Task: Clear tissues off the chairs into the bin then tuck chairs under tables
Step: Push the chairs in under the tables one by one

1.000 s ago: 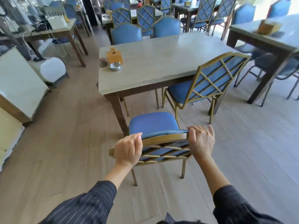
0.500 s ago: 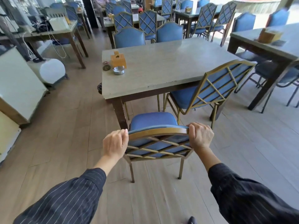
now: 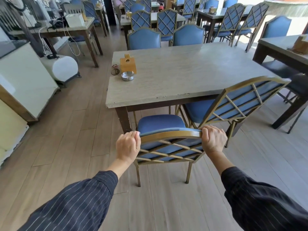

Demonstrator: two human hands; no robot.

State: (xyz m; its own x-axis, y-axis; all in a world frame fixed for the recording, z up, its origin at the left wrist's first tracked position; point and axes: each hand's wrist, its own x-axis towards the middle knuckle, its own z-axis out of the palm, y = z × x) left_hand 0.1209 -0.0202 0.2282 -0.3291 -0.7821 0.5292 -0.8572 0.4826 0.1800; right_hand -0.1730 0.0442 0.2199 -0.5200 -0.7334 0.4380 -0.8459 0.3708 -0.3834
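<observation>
Since the earlier frame, the blue chair (image 3: 168, 139) is brought closer to the table (image 3: 175, 77), its seat front now at the table's edge beside the corner leg. Its gold top rail is gripped by the left hand (image 3: 128, 145) and right hand (image 3: 213, 139), fingers clamped around each end.

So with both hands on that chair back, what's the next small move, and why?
Probably push the chair straight forward under the table. Left hand and right hand grip its top rail, the seat shows no tissue, and most of it sits outside the table edge.
</observation>
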